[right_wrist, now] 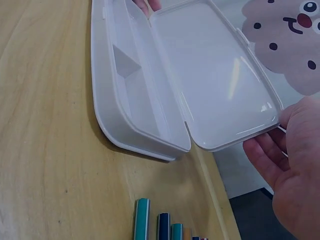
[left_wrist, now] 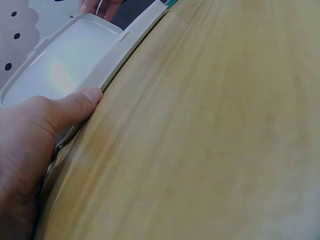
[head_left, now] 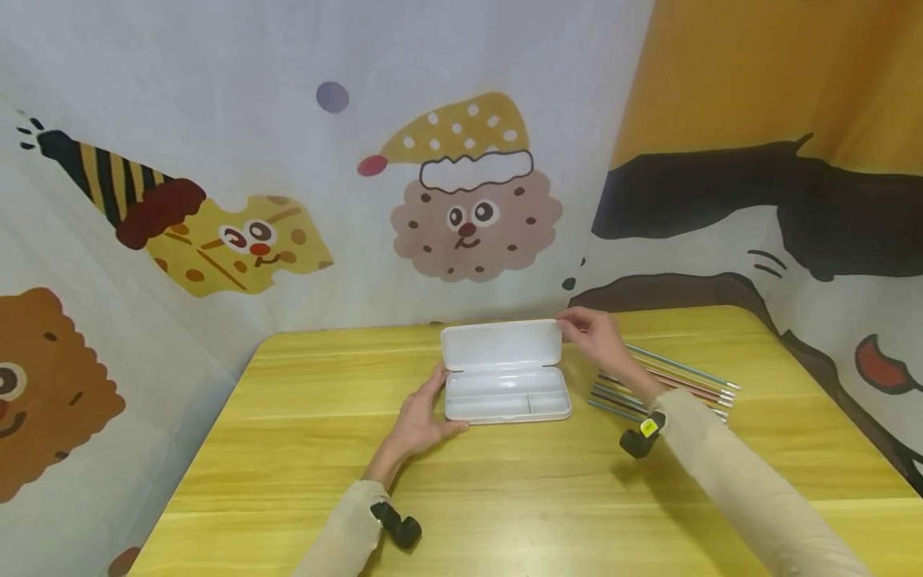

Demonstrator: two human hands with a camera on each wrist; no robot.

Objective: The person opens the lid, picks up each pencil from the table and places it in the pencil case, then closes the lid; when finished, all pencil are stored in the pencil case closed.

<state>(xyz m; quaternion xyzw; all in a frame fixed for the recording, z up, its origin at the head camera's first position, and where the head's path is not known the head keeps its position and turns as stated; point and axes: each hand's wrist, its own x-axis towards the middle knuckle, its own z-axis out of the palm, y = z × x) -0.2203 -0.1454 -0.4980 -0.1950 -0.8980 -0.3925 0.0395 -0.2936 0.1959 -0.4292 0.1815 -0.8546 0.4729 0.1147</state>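
Note:
A white pencil case (head_left: 497, 407) lies on the table with its lid (head_left: 501, 344) raised. Its inside has a long compartment at the back and two smaller ones in front; nothing lies in them. My left hand (head_left: 421, 421) grips the left end of the case, thumb at the front corner and fingers at the back left. My right hand (head_left: 598, 340) pinches the lid's upper right corner, the thumb on the inner side and fingers behind in the right wrist view. Several pencils (head_left: 681, 377) lie beside the case, partly under the right forearm.
The yellow wood-grain table (head_left: 303, 449) extends around the case. Behind it hangs a curtain (head_left: 288, 48) with cartoon prints, close to the back edge. In the right wrist view, ends of teal and dark blue pencils (right_wrist: 142, 217) show near the case.

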